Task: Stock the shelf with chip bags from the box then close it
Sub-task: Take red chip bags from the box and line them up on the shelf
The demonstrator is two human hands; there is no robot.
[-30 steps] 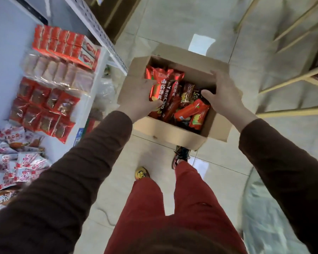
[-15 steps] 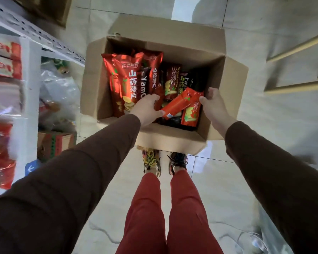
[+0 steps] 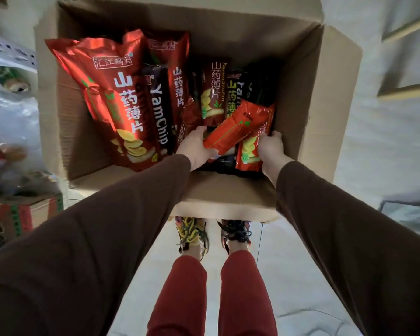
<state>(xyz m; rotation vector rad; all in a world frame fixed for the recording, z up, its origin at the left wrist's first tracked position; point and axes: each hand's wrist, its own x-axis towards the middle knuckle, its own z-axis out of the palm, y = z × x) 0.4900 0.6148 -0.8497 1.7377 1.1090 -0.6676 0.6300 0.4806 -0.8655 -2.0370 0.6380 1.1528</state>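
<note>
An open cardboard box (image 3: 298,132) stands on the pale tiled floor (image 3: 374,151) in front of the person's 2 shoes (image 3: 192,232), its flaps folded outward. Both arms, in dark brown sleeves (image 3: 121,214), reach down into it.

The left hand (image 3: 195,145) grips the near end of an orange-red chip bag (image 3: 235,128), fingers curled round its lower left corner. That bag lies slanted on top of the others, its long axis running from the near left up to the far right, with the far end pointing toward the right wall of the box. The right hand (image 3: 270,147) grips a second chip bag (image 3: 249,154) just beneath and to the right of the first; its fingers curl round the bag's right edge. This bag stands nearly upright along the near-far line, its printed chip picture at the near end.

More chip bags fill the left and middle of the box. A large red bag (image 3: 117,103) leans against the left side, long axis running near to far, tilted slightly leftward at its far end. Beside it a dark bag (image 3: 161,112) printed "YamChip" lies parallel, text reading toward the near side. Smaller dark red bags (image 3: 212,93) stand behind the hands.

At the left edge are a clear plastic bag (image 3: 12,117), a smaller printed carton (image 3: 17,214) and part of a white metal shelf rail (image 3: 7,54).
</note>
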